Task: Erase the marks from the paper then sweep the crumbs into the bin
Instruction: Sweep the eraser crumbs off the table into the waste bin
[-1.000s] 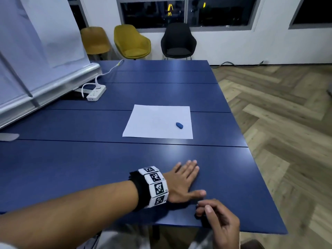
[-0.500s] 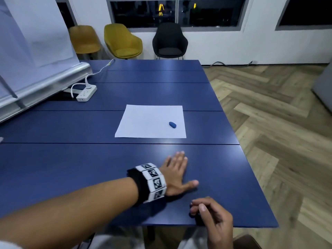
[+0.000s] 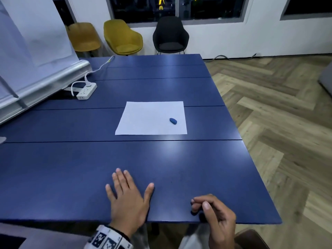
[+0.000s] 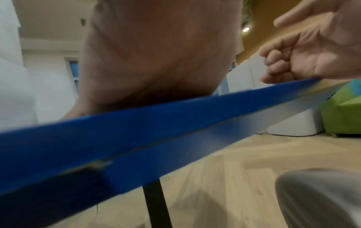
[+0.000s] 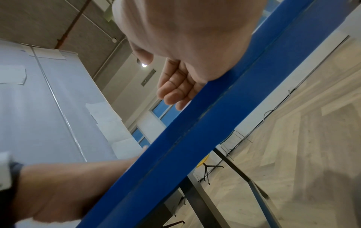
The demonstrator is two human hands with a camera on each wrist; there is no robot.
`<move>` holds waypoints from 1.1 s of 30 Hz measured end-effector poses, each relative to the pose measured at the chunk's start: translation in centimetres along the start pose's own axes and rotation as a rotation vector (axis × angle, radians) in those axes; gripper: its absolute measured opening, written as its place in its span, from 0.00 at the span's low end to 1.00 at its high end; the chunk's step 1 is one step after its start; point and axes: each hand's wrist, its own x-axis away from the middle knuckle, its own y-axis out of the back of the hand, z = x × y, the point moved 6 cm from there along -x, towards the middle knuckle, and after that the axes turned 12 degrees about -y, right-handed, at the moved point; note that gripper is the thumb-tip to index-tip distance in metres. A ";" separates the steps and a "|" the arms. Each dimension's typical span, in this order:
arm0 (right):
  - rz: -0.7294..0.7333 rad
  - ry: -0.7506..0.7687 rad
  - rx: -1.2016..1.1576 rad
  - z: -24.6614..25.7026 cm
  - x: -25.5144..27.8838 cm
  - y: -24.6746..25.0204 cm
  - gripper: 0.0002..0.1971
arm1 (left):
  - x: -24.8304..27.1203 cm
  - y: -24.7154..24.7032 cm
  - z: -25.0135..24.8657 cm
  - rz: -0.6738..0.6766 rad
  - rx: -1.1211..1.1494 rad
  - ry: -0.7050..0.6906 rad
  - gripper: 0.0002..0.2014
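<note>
A white sheet of paper [image 3: 147, 119] lies in the middle of the blue table [image 3: 71, 177]. A small blue eraser [image 3: 173, 121] rests on the sheet's right part. I can make out no marks on the paper from here. My left hand [image 3: 128, 194] lies flat on the table near its front edge, fingers straight and spread, well short of the paper. My right hand [image 3: 213, 211] rests at the front edge to its right, fingers loosely curled, with nothing visible in them. In the left wrist view my right hand [image 4: 312, 50] sits curled on the edge. No bin is in view.
A white power strip [image 3: 86, 91] with its cable lies at the table's back left, beside a whiteboard frame [image 3: 45, 83]. Two yellow chairs [image 3: 124, 38] and a black chair [image 3: 169, 35] stand beyond the far edge. Wooden floor [image 3: 278, 123] runs along the right.
My left hand has slid back towards the front edge of the table. The right hand has stayed curled at the edge. The paper and eraser have not moved.
</note>
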 end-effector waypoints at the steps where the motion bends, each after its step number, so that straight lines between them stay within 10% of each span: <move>1: 0.010 0.008 -0.005 0.0 0.0 0.0 0.12 | -0.3 -1.0 -0.5 -0.017 0.005 -0.005 0.68; 6: -0.043 0.013 -0.044 0.0 -0.1 0.6 0.15 | -1.4 -5.8 -10.3 0.027 -0.055 -0.400 0.47; 9: -0.184 -0.004 -0.121 0.7 -0.2 3.0 0.19 | -0.3 -4.0 -15.0 0.035 0.009 -0.613 0.63; 13: -0.168 -0.424 -0.241 0.3 -3.0 8.0 0.30 | -0.7 -0.7 -10.4 0.015 0.162 -0.424 0.68; 17: -0.359 -0.175 -0.059 1.7 0.0 10.3 0.26 | -0.7 0.9 -3.9 0.036 0.033 -0.098 0.51; 21: -0.404 -0.159 -0.062 1.2 1.4 10.2 0.39 | -0.9 -1.1 -7.1 0.136 -0.132 -0.308 0.74; 26: -0.422 -0.134 0.046 1.6 2.5 9.6 0.32 | 0.3 -4.1 -14.1 0.301 -0.196 -0.757 0.69; 31: -0.454 -0.082 0.004 1.0 2.5 10.0 0.25 | -4.7 0.3 -11.2 0.195 -0.162 -0.579 0.53; 33: -0.434 -0.098 -0.075 0.0 2.3 10.6 0.24 | -7.0 2.1 -8.7 0.163 -0.254 -0.497 0.60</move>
